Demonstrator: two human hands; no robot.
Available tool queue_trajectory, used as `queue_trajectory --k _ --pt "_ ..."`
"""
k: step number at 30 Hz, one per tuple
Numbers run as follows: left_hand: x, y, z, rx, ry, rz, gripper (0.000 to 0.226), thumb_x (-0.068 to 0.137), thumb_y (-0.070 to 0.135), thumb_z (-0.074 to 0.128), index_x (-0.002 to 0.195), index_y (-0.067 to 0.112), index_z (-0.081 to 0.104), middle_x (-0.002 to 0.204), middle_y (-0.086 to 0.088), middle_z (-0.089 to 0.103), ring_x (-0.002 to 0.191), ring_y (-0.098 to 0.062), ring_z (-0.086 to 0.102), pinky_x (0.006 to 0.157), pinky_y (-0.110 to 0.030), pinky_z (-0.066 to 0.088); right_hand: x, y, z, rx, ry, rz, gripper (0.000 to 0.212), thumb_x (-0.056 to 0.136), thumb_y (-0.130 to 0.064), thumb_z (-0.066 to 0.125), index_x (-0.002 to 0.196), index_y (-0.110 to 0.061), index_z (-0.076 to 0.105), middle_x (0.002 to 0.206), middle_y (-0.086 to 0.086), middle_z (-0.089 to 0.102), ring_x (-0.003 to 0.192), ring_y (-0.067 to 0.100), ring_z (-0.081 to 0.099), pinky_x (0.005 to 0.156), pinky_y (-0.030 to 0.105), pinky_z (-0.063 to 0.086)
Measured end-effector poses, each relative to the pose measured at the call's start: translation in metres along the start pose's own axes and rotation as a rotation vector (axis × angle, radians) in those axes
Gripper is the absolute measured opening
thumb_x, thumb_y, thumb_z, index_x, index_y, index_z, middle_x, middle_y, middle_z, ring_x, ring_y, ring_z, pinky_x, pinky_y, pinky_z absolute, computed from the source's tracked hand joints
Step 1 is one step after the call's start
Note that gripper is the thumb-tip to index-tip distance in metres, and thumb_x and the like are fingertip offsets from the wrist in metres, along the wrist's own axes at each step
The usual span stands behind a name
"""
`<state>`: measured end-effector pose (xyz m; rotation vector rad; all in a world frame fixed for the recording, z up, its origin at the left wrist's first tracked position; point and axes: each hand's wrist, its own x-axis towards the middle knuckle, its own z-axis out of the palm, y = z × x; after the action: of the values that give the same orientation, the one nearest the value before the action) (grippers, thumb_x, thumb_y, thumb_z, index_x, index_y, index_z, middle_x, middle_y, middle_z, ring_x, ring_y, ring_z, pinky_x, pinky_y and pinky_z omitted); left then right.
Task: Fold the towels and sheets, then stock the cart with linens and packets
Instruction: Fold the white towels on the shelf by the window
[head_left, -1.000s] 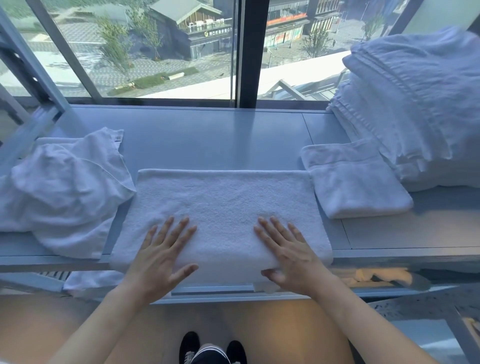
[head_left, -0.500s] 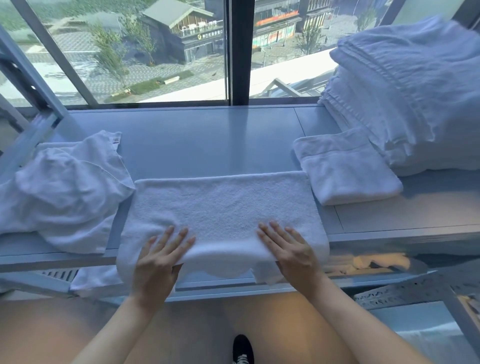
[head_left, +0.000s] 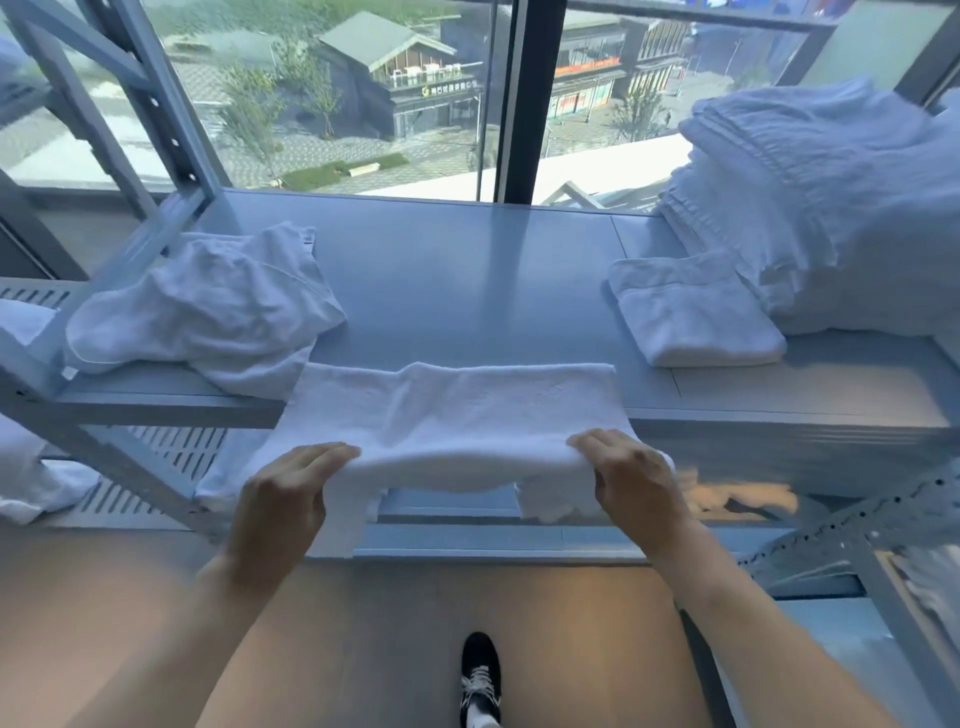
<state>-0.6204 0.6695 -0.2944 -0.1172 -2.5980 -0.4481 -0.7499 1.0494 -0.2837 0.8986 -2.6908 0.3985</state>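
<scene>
A white towel (head_left: 447, 415) lies half on the grey shelf top (head_left: 467, 280), its near part pulled off the front edge and held in the air. My left hand (head_left: 283, 499) grips its near left edge and my right hand (head_left: 634, 483) grips its near right edge, with loose ends hanging below both. A small folded white towel (head_left: 691, 312) lies to the right on the shelf. A crumpled white towel (head_left: 208, 306) lies to the left.
A tall stack of folded white linens (head_left: 831, 208) fills the right end of the shelf. A slanted metal rack post (head_left: 156, 119) rises at the left, with a perforated lower shelf (head_left: 156, 467) beneath. Window glass stands directly behind the shelf. My shoe (head_left: 480, 675) is on the floor.
Both hands went from lying flat on the towel to gripping its near edge. They drew it toward me, off the shelf's front edge.
</scene>
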Motion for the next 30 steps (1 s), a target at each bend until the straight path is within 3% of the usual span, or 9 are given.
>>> queue_trajectory --k 4,7,10,13,17,21,24,27,30 --pt "-0.025 -0.007 -0.03 0.037 0.034 -0.081 0.041 0.075 -0.018 0.074 0.108 0.007 0.075 0.102 -0.009 0.076 0.084 -0.034 0.073 0.069 -0.043 0.059 -0.018 -0.013 -0.027 0.0 0.004 0.042 0.038 0.073 0.01 0.074 0.105 -0.01 0.073 0.09 0.005 0.074 0.08 0.033 0.071 0.062 0.038 0.056" --pt "-0.035 -0.004 -0.046 0.057 0.119 -0.105 0.021 0.089 -0.003 0.067 0.105 0.008 0.073 0.096 -0.01 0.075 0.076 -0.036 0.072 0.062 -0.044 0.058 -0.031 -0.016 -0.043 -0.044 0.061 0.05 0.016 0.083 -0.019 0.076 0.098 -0.017 0.072 0.085 0.002 0.074 0.075 0.03 0.072 0.059 0.033 0.052" --pt "-0.036 0.0 -0.059 0.063 0.156 -0.118 0.015 0.094 0.02 0.067 0.104 0.009 0.072 0.09 -0.01 0.073 0.072 -0.036 0.069 0.058 -0.043 0.055 -0.04 -0.01 -0.055 -0.084 0.08 0.106 0.025 0.091 -0.046 0.061 0.091 -0.022 0.069 0.077 -0.003 0.07 0.07 0.029 0.069 0.056 0.033 0.049" --pt "-0.03 -0.001 -0.061 0.076 0.134 -0.127 0.026 0.094 0.035 0.064 0.101 0.011 0.071 0.086 -0.006 0.072 0.071 -0.033 0.067 0.055 -0.041 0.053 -0.042 -0.003 -0.058 -0.068 0.059 0.136 0.013 0.092 -0.03 0.061 0.097 -0.021 0.068 0.083 -0.001 0.071 0.077 0.031 0.069 0.064 0.034 0.049" --pt "-0.011 -0.01 -0.047 0.073 0.143 -0.104 0.012 0.095 0.012 0.067 0.107 0.013 0.07 0.094 -0.007 0.073 0.08 -0.037 0.068 0.065 -0.044 0.053 -0.029 0.013 -0.051 -0.083 0.006 0.172 0.036 0.077 0.009 0.064 0.101 -0.017 0.069 0.088 0.006 0.07 0.081 0.035 0.065 0.07 0.033 0.041" --pt "0.025 -0.023 -0.024 0.1 0.087 -0.086 0.04 0.08 -0.012 0.064 0.109 0.015 0.069 0.099 -0.006 0.072 0.085 -0.036 0.066 0.072 -0.044 0.052 -0.002 0.038 -0.044 -0.063 -0.045 0.225 0.011 0.088 -0.004 0.07 0.089 -0.013 0.065 0.079 0.006 0.067 0.076 0.037 0.064 0.062 0.032 0.034" --pt "0.058 -0.033 -0.006 0.088 0.038 -0.117 0.06 0.065 -0.023 0.06 0.111 0.015 0.069 0.103 -0.007 0.072 0.092 -0.036 0.065 0.074 -0.046 0.054 0.027 0.063 -0.035 -0.069 -0.015 0.247 0.014 0.088 -0.016 0.078 0.084 -0.014 0.065 0.076 0.006 0.067 0.073 0.037 0.065 0.06 0.031 0.032" --pt "0.099 -0.04 0.011 0.086 0.013 -0.141 0.061 0.062 -0.019 0.053 0.111 0.014 0.068 0.104 -0.009 0.071 0.094 -0.038 0.064 0.075 -0.047 0.054 0.064 0.086 -0.021 -0.055 -0.042 0.257 0.008 0.089 -0.006 0.069 0.086 -0.01 0.063 0.079 0.01 0.066 0.077 0.039 0.064 0.059 0.036 0.041" --pt "0.141 -0.048 0.028 0.114 0.024 -0.148 0.055 0.064 -0.004 0.041 0.109 0.014 0.067 0.103 -0.01 0.071 0.096 -0.038 0.064 0.076 -0.049 0.052 0.104 0.107 -0.005 -0.031 -0.07 0.266 0.017 0.081 0.011 0.055 0.084 -0.005 0.059 0.08 0.013 0.062 0.08 0.039 0.06 0.064 0.041 0.045"
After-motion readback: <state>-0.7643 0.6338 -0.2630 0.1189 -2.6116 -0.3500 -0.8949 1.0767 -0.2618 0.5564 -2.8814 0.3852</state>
